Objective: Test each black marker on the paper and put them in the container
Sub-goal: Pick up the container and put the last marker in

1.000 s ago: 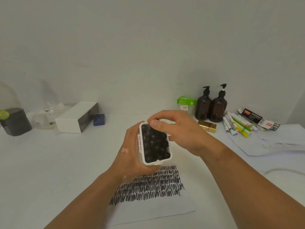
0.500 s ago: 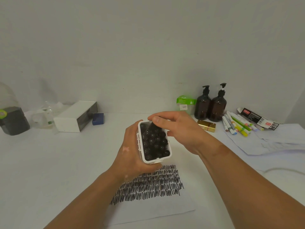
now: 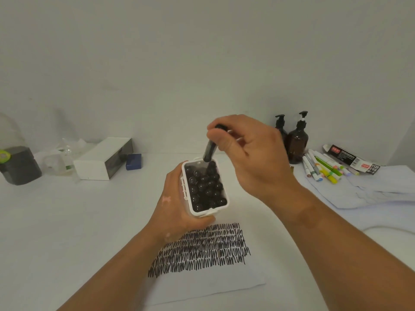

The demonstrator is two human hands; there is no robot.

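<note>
Head view: the right hand (image 3: 253, 158) is pinching a black marker (image 3: 210, 151) between thumb and fingers, its lower end hanging just over the far end of the white container (image 3: 185, 191). Just below, the left hand (image 3: 173, 209) is gripping that container, packed with black markers (image 3: 205, 187). Scribbled paper (image 3: 213, 286) is lying beneath both hands.

Marker (image 3: 208, 151) partly inside right grip (image 3: 253, 158), container (image 3: 226, 197) base behind left grip (image 3: 175, 209); pack (image 3: 345, 157) print — illegible

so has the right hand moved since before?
Yes: the right hand rose from the container, pinching a black marker; its top now at cap height of the pump bottles, earlier at their bases.
</note>
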